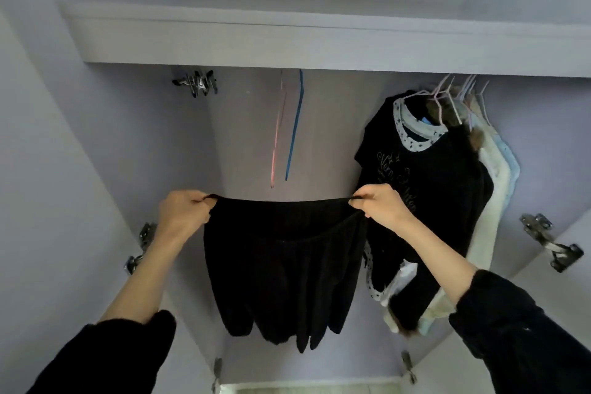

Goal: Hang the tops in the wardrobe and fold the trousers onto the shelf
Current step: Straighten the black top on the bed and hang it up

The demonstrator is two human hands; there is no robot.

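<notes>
1. At the left of centre, the left hand (184, 213) pinches one end of the waistband of the black soft-fabric trousers (281, 269), fingers curled round the edge. The hold looks shallow; if it slips, that corner would probably drop and the garment would swing sideways.
2. In the middle of the frame the trousers hang stretched between both hands, in front of the open wardrobe, legs dangling and uneven at the bottom. Folding them in mid-air risks a crooked fold, since nothing supports the cloth.
3. Just above, a thin pink wire hanger (277, 134) and a thin blue wire hanger (295, 128) hang bare; lifting the waistband higher could snag them.
4. Right of centre, the right hand (380, 206) pinches the other waistband end, overlapping the black printed top with a spotted white collar (425, 176) in this view. Whether they touch I cannot tell; a pull rightwards might drag it off its hanger.
</notes>
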